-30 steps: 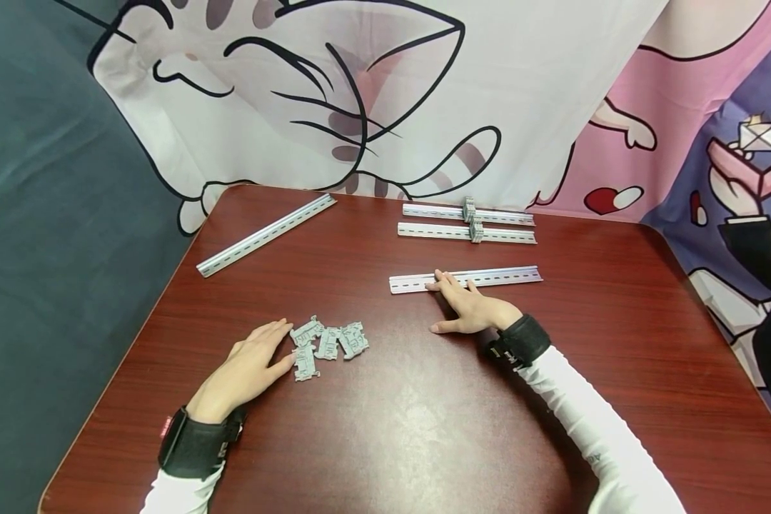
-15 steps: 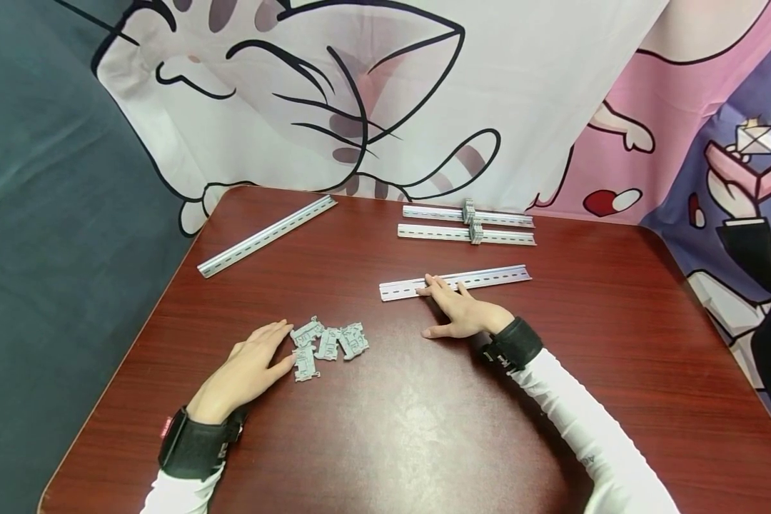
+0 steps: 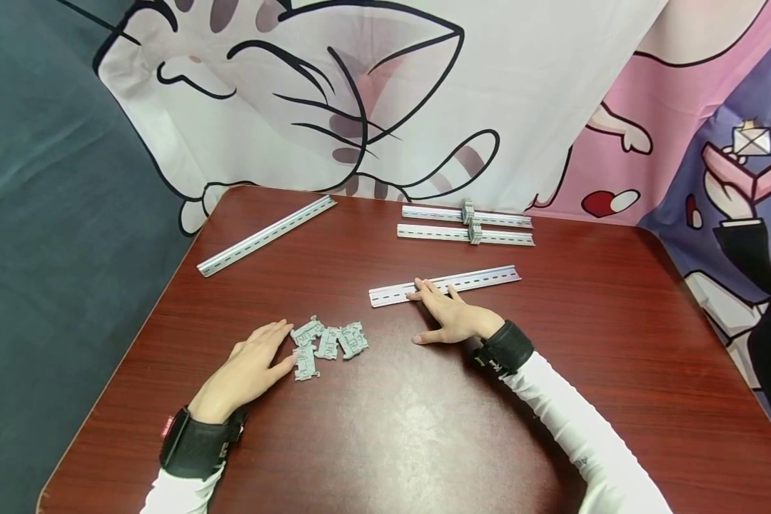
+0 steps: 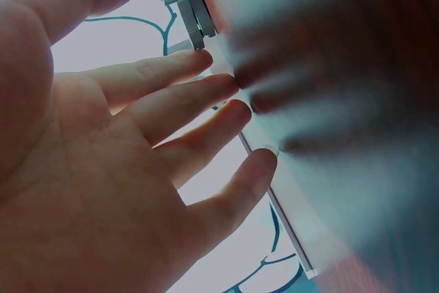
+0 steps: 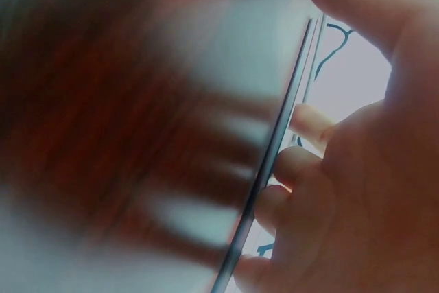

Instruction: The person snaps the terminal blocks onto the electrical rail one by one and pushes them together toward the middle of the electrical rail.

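My right hand rests its fingertips on a slotted metal DIN rail, with the thumb held apart on the near side. In the right wrist view the rail runs under the straight fingers. On the left, my left hand lies on the table with fingers extended, beside a small group of grey terminal blocks. Its thumb and fingertips are at the left edge of that group. The left wrist view shows its fingers straight, with grey blocks near the index fingertip.
Two more rails lie parallel at the back right, with grey blocks mounted on them. Another bare rail lies slanted at the back left. A printed cloth hangs behind the brown table.
My right hand has slid the rail left and slightly nearer, its left end coming closer to the terminal blocks. The left hand and the blocks have stayed in place.
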